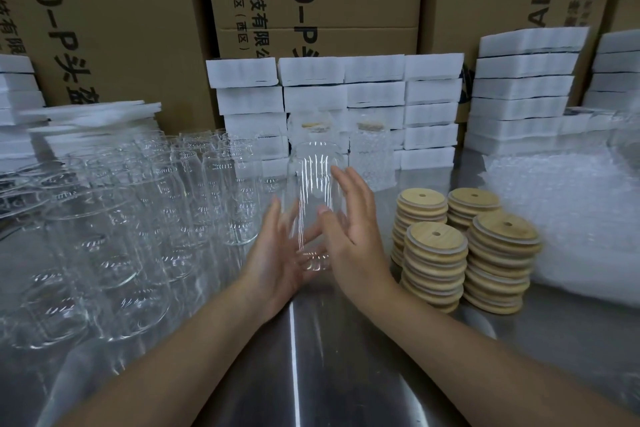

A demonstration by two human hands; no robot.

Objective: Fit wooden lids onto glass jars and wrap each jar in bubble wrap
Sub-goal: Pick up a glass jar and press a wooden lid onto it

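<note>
left hand (277,253) and right hand (349,225), fingers straight, steady lidless glass jar (313,180) between palms, wooden lids (434,239) stacked near for capping.

the bench (346,374) is brushed metal, smooth and shiny, with a bright streak of light running down it. the middle jar (313,184) is clear, glossy glass with sharp white highlights, as are the crowded jars (121,218) at the left. the lids (434,243) are pale matt wood with a fine grain. the bubble wrap (571,211) is clear, dimpled plastic with a soft sheen. the white foam packs (374,94) look matt and soft. the boxes (121,28) behind are matt brown cardboard printed in black.
</note>
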